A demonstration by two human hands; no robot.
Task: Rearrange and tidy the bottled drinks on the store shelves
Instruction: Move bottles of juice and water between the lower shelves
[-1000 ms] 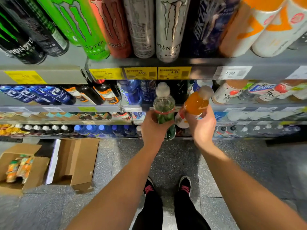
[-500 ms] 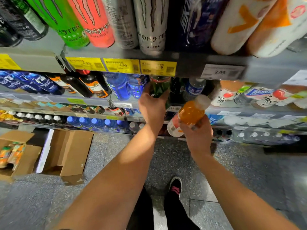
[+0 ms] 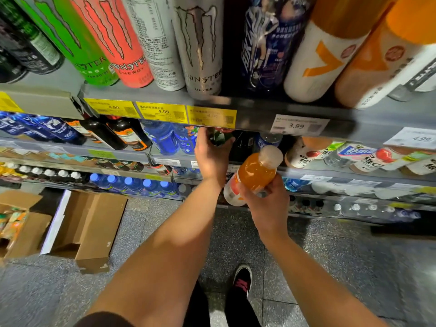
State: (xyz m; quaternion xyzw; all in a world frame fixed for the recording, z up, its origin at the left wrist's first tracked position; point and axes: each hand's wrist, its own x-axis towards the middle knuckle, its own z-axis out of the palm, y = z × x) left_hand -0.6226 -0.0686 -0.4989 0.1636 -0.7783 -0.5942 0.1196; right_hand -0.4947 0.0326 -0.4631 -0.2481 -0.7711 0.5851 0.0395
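"MONSTER ENERGY" on the red can (image 3: 113, 41), "MONSTER ULTRA" on the silver can (image 3: 200, 48), top shelf. "4.99" on two yellow price tags (image 3: 161, 112) along its front edge; "3.99" on the white tag (image 3: 298, 125).

A single head-worn, wide-angle camera looks forward and steeply down from close against the store shelves (image 3: 295, 112). Cans on the top shelf loom at the frame's upper edge, lower shelves recede beneath, and the speckled floor (image 3: 342, 267) fills the near part.

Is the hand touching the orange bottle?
Touching. The head view shows the right hand with fingers curled round the lower part of the orange bottle, holding it tilted in front of the shelves.
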